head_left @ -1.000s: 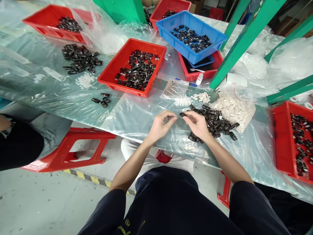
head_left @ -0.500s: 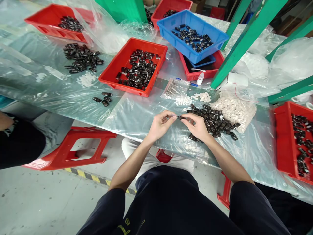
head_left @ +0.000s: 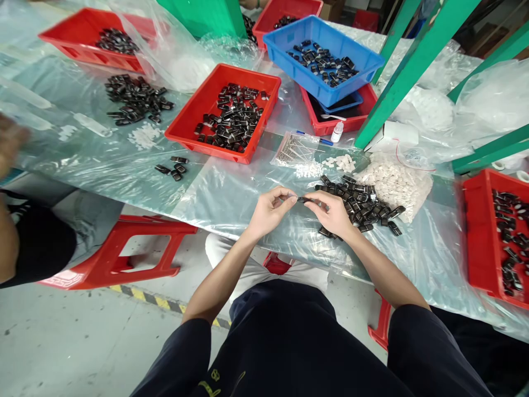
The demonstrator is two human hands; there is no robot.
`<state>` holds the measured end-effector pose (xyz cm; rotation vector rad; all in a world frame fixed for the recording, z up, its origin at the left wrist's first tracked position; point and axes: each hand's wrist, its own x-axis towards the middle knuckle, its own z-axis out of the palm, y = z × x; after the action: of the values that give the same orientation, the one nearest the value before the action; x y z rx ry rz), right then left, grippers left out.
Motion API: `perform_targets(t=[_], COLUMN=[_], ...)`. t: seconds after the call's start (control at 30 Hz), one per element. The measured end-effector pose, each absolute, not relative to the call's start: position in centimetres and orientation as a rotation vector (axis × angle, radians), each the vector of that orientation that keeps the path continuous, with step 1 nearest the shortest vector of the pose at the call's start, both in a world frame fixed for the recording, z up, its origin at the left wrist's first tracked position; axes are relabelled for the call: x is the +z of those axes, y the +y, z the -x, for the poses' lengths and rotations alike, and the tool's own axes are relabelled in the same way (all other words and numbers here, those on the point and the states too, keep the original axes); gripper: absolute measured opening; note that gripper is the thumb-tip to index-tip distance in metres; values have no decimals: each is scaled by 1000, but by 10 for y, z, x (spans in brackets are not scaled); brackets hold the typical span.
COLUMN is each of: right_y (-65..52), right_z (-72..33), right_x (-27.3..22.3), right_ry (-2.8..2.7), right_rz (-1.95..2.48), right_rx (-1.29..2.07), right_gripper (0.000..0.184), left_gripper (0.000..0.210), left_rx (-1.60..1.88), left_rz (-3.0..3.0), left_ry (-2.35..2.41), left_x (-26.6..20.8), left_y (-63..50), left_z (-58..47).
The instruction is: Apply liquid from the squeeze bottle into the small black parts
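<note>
My right hand (head_left: 333,213) pinches a small glossy black plastic part (head_left: 302,199) by its end, just above the table edge. Thumb and forefinger of my left hand (head_left: 270,210) are pressed together at the part's other end; what lies between them is too small to make out. Beside and partly under my right hand spreads a pile of similar black parts (head_left: 367,209). Behind the pile lies a clear bag of small white pieces (head_left: 399,184). Loose white pieces (head_left: 308,169) lie beyond my hands, near a bag of thin metal pins (head_left: 294,149).
A red tray (head_left: 173,132) of black parts stands ahead to the left. At the back, a blue tray (head_left: 273,47) rests on a red one. Green posts (head_left: 413,77) rise at right, near another red tray (head_left: 475,231). A co-worker's blurred hand (head_left: 10,140) is at far left.
My hands and the black part stay nearly in place. At the far left, a co-worker's hand has come into view above the table edge.
</note>
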<state>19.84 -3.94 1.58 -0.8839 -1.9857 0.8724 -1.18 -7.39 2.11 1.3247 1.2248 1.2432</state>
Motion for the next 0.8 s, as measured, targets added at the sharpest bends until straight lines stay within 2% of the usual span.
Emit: perform_targets(t=[0.47, 0.67, 0.8], right_y=[-44, -38, -34], right_z=[-197, -197, -199], right_x=[20, 21, 24], right_ry=[-1986, -1724, -1642], right_rz=[915, 953, 913], right_rx=[923, 1364, 1442], right_gripper=[25, 34, 38], left_gripper=[37, 33, 30], left_rx=[1185, 1320, 1363], left_rz=[-1167, -1303, -1555], left_ry=[1135, 1158, 1187], left_x=[19, 13, 15], left_y=[-73, -81, -88], left_z=[13, 4, 0])
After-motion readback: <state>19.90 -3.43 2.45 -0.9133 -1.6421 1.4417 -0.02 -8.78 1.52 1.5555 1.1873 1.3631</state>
